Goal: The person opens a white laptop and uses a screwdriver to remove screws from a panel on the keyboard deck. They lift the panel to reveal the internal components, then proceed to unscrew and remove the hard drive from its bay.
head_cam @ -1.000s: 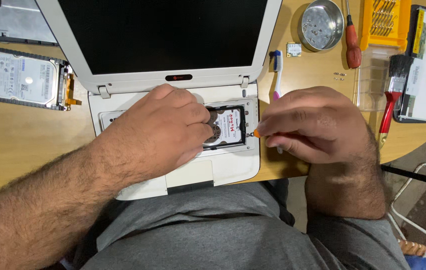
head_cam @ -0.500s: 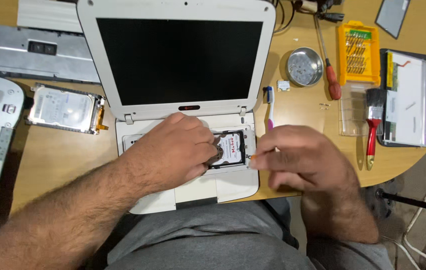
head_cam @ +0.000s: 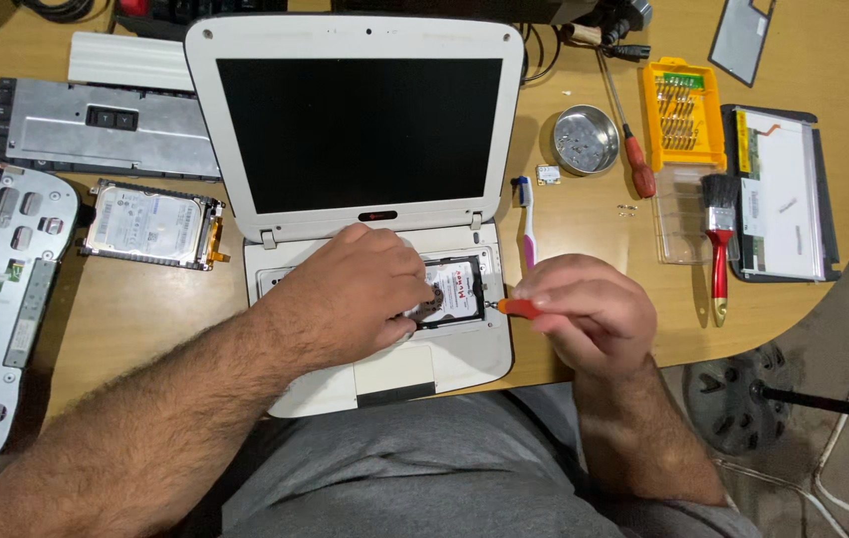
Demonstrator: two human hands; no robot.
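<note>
While the left hand (head_cam: 350, 294) presses down with curled fingers on the hard drive (head_cam: 452, 289) seated in the open base of the white laptop (head_cam: 364, 149), the right hand (head_cam: 589, 309) is closed around an orange-handled screwdriver (head_cam: 516, 307), whose tip seems to meet the drive's right edge, though it is too small to be sure. Just right of the laptop lies a toothbrush (head_cam: 527, 224). Farther right on the wooden table (head_cam: 145, 309) are a round metal dish (head_cam: 585, 139), a yellow bit case (head_cam: 683, 112) and a red-handled brush (head_cam: 718, 244). A second bare drive (head_cam: 150, 224) rests left of the laptop.
</note>
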